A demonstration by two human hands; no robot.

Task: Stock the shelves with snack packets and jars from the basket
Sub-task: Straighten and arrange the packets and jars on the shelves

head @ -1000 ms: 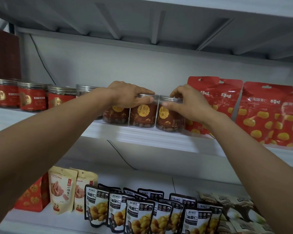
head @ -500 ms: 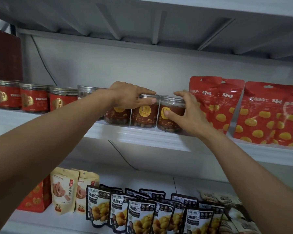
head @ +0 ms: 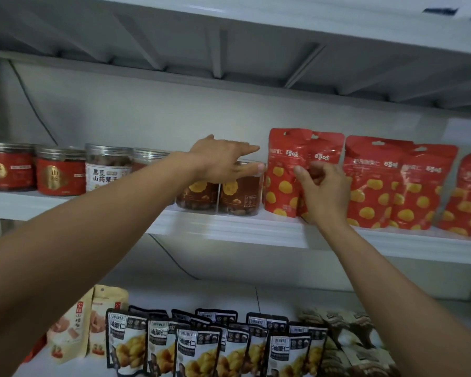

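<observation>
Two clear jars with brown labels stand side by side on the upper white shelf. My left hand hovers flat over their lids, fingers spread and pointing right, thumb against the right jar's rim. Just right of the jars lean red snack packets with yellow spots. My right hand lies against the front of these packets, fingertips curled and pinching the second one. The basket is out of view.
Red-labelled jars and a white-labelled jar fill the upper shelf's left side; more red packets line its right. The lower shelf holds black chestnut packets and beige packets. Another shelf hangs close overhead.
My right hand left the rightmost brown jar and moved right onto the red packets. My left hand slid right along the jar tops and spread its fingers.
</observation>
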